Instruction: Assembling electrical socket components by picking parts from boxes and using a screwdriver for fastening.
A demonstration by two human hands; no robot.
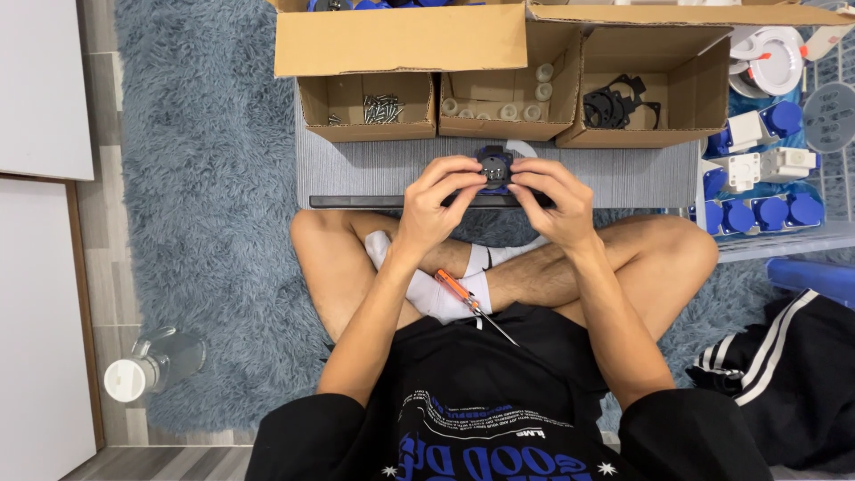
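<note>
I sit cross-legged on a shaggy blue-grey rug (205,178). Both hands hold one small part, a blue socket body with a black insert (495,164), raised over a grey mat (374,169). My left hand (436,200) pinches its left side with fingertips on top. My right hand (550,198) grips its right side the same way. A screwdriver with an orange handle (456,289) lies across my lap, its shaft pointing toward my shorts.
Three open cardboard boxes stand behind the mat: screws (381,109), white round pieces (521,102), black gaskets (616,105). A tray of blue and white socket parts (766,169) is at the right. A clear lidded bottle (147,367) lies at the left, dark striped clothing (784,374) at the right.
</note>
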